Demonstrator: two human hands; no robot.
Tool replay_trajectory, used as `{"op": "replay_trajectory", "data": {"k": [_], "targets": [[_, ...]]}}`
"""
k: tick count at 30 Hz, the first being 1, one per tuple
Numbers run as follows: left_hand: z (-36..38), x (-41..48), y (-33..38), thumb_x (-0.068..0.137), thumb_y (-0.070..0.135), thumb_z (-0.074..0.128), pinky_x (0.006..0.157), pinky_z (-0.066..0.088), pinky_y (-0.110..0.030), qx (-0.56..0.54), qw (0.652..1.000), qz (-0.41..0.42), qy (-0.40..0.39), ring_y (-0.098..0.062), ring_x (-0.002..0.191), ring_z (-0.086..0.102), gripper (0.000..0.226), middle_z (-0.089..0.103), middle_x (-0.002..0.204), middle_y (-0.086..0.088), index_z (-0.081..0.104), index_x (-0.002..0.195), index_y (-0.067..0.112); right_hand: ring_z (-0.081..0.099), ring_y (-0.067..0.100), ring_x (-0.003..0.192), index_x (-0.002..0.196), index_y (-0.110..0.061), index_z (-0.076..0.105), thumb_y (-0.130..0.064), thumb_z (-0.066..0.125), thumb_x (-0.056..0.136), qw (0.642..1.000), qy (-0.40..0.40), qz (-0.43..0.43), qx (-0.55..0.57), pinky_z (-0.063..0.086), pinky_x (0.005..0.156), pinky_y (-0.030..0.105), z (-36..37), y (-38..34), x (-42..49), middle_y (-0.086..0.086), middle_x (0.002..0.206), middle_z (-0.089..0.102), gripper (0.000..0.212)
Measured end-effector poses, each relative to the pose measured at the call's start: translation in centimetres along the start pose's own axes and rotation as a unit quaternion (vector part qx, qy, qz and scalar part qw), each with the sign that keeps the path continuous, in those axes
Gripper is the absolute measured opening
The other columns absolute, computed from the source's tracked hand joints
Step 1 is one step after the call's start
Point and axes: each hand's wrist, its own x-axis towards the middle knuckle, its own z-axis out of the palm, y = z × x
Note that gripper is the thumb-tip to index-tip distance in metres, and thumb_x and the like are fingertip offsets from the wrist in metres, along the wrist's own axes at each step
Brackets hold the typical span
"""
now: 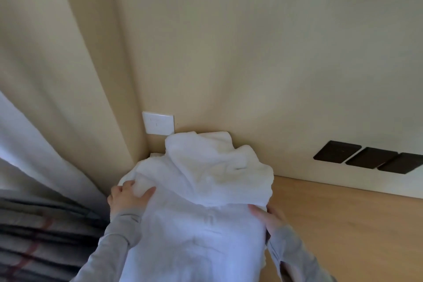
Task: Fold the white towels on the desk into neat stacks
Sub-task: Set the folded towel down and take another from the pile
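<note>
While the left hand [129, 198] pinches a fold of the white towel [194, 236] between thumb and fingers [127, 184], the right hand [269, 218] grips its opposite edge, fingers tucked beneath. The towel lies on the wooden counter [343, 224], its far end heaped in the wall corner below a white wall plate [158, 122].

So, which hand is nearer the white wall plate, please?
Left: the left hand grips the towel below the white wall plate; the right hand is farther down and to the right.
</note>
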Motion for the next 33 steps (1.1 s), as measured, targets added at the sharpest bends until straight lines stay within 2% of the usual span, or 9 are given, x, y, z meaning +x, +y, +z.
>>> {"op": "replay_trajectory", "data": {"k": [5, 11, 13, 15, 19, 23, 27, 29, 33], "targets": [[-1.6, -0.6, 1.0, 0.074, 0.048, 0.071, 0.091, 0.042, -0.039, -0.063, 0.995, -0.038, -0.071, -0.036, 0.116, 0.050, 0.075, 0.052, 0.130, -0.016, 0.045, 0.131, 0.008, 0.069, 0.029, 0.083, 0.086, -0.016, 0.070, -0.012, 0.071, 0.080, 1.000, 0.012, -0.010, 0.005, 0.053, 0.070, 0.035, -0.2, -0.4, -0.9, 0.009, 0.085, 0.075, 0.008], [-5.1, -2.9, 2.6, 0.077, 0.038, 0.072, 0.091, 0.043, -0.040, -0.132, 0.990, 0.012, -0.057, -0.036, 0.111, 0.053, 0.062, 0.057, 0.123, -0.016, 0.053, 0.126, 0.005, 0.071, 0.025, 0.064, 0.091, -0.008, 0.068, -0.013, 0.069, 0.083, 0.997, 0.016, -0.068, 0.030, 0.052, 0.047, 0.025, -0.7, -1.3, -3.3, 0.010, 0.076, 0.074, 0.009], [-6.3, -4.5, 3.8, 0.080, 0.033, 0.070, 0.088, 0.043, -0.041, -0.170, 0.983, 0.057, -0.030, -0.036, 0.106, 0.054, 0.048, 0.060, 0.112, -0.016, 0.056, 0.118, 0.008, 0.072, 0.022, 0.065, 0.093, -0.011, 0.069, -0.011, 0.066, 0.084, 0.993, 0.000, -0.109, 0.051, 0.052, 0.047, 0.023, -1.1, -2.0, -4.2, 0.007, 0.077, 0.075, 0.009], [-7.6, -6.4, 5.2, 0.082, 0.027, 0.069, 0.081, 0.042, -0.038, -0.219, 0.970, 0.102, -0.003, -0.035, 0.096, 0.055, 0.030, 0.060, 0.096, -0.013, 0.057, 0.103, 0.011, 0.072, 0.020, 0.074, 0.097, -0.015, 0.068, -0.008, 0.062, 0.087, 0.986, -0.015, -0.150, 0.069, 0.055, 0.054, 0.024, -1.5, -2.6, -5.1, 0.004, 0.084, 0.075, 0.014], [-10.0, -10.1, 8.5, 0.084, 0.018, 0.067, 0.070, 0.037, -0.029, -0.288, 0.938, 0.187, 0.050, -0.028, 0.081, 0.050, 0.027, 0.054, 0.086, -0.011, 0.055, 0.102, 0.003, 0.072, 0.015, 0.076, 0.099, -0.019, 0.065, -0.006, 0.059, 0.087, 0.973, -0.016, -0.222, 0.069, 0.055, 0.058, 0.021, -3.2, -5.1, -6.9, -0.002, 0.086, 0.075, 0.019], [-12.2, -13.3, 11.9, 0.085, 0.016, 0.065, 0.051, 0.036, -0.001, -0.346, 0.897, 0.258, 0.096, -0.018, 0.067, 0.042, 0.022, 0.048, 0.077, -0.005, 0.054, 0.102, 0.008, 0.070, 0.021, 0.082, 0.108, -0.011, 0.063, -0.011, 0.059, 0.086, 0.960, -0.002, -0.267, 0.081, 0.057, 0.061, 0.024, -6.1, -8.6, -9.3, 0.006, 0.093, 0.073, 0.022], [-13.2, -16.7, 15.3, 0.085, 0.019, 0.065, 0.049, 0.034, -0.004, -0.381, 0.864, 0.307, 0.116, -0.015, 0.063, 0.042, 0.021, 0.046, 0.074, -0.006, 0.054, 0.102, 0.013, 0.068, 0.021, 0.084, 0.104, -0.014, 0.064, -0.008, 0.055, 0.089, 0.937, 0.007, -0.337, 0.091, 0.058, 0.072, 0.031, -9.3, -11.6, -12.7, 0.008, 0.096, 0.071, 0.018], [-13.2, -18.5, 17.1, 0.084, 0.018, 0.067, 0.049, 0.034, -0.004, -0.386, 0.850, 0.338, 0.122, -0.006, 0.060, 0.045, 0.020, 0.047, 0.072, -0.004, 0.054, 0.099, 0.016, 0.066, 0.026, 0.089, 0.102, -0.014, 0.064, -0.008, 0.055, 0.089, 0.927, 0.021, -0.365, 0.089, 0.054, 0.081, 0.039, -11.3, -12.4, -14.6, 0.012, 0.099, 0.069, 0.017], [-12.5, -23.5, 21.3, 0.074, 0.027, 0.071, 0.049, 0.033, -0.004, -0.398, 0.815, 0.405, 0.112, 0.004, 0.049, 0.043, 0.029, 0.042, 0.063, 0.006, 0.053, 0.094, 0.017, 0.061, 0.027, 0.085, 0.089, -0.014, 0.065, -0.009, 0.058, 0.088, 0.907, 0.071, -0.405, 0.089, 0.049, 0.079, 0.040, -17.2, -13.6, -18.4, 0.012, 0.089, 0.065, 0.008]]}}
